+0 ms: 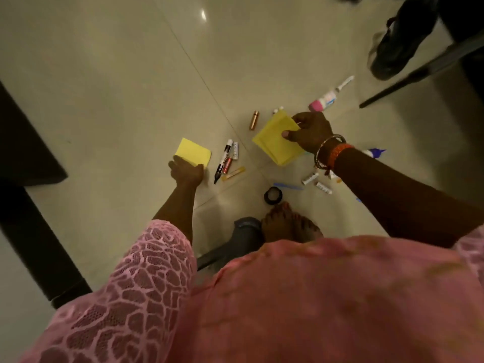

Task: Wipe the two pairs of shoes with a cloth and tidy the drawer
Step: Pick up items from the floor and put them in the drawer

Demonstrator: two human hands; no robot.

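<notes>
A: The floor?
B: Glossy pale tiled floor (104,74), pens and tubes scattered mid-frame; black shoe (398,40) upper right.
A: Hands?
B: Right hand (310,132) pinches a yellow folded cloth (275,142); left hand (186,172) touches a yellow paper pad (193,151), fingers straight.

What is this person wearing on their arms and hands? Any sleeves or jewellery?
The left arm has a pink lace sleeve with a net-like openwork pattern, ending short of the bare left hand. The right hand is bare too; at its wrist sit thin metal bangles and an orange beaded bracelet. No gloves or rings show.
</notes>
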